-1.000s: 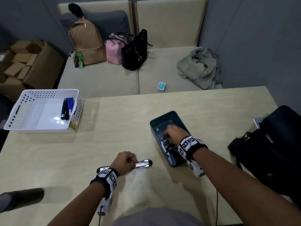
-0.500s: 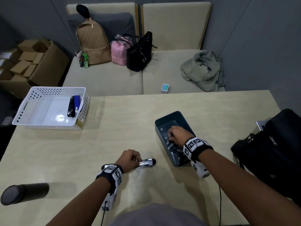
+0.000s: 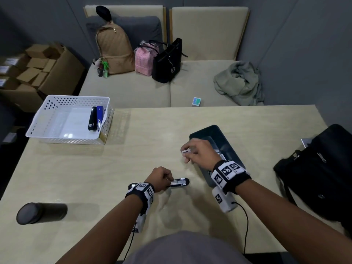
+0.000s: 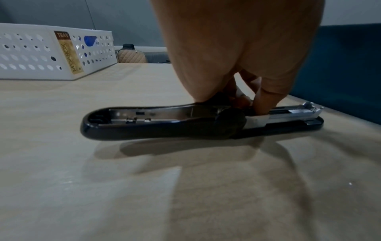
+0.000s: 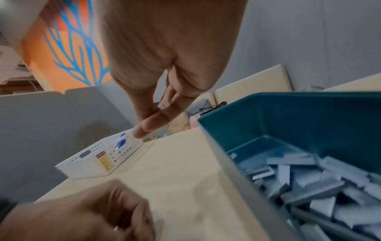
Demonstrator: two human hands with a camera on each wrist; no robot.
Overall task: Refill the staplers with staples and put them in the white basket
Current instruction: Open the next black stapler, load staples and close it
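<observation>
A black stapler (image 3: 178,182) (image 4: 185,124) lies flipped wide open on the table, its metal staple channel facing up. My left hand (image 3: 161,179) (image 4: 247,96) grips it at the hinge. Just left of the teal bin (image 3: 219,138) (image 5: 309,117), which holds several staple strips (image 5: 321,182), my right hand (image 3: 198,152) pinches a white staple strip (image 3: 186,150) above the table. At the far left the white basket (image 3: 62,138) (image 4: 31,65) (image 5: 98,161) holds a black stapler (image 3: 92,119) and a blue stapler (image 3: 99,117).
A black cylinder (image 3: 41,213) lies on the table's near left. A black bag (image 3: 320,174) sits at the right edge. Behind the table a beige sofa (image 3: 133,88) carries bags, a green cloth and a small box. Cardboard boxes (image 3: 38,71) stand far left.
My right hand has come up out of the teal bin and moved left, now pinching a staple strip. My left hand stays on the open stapler.
</observation>
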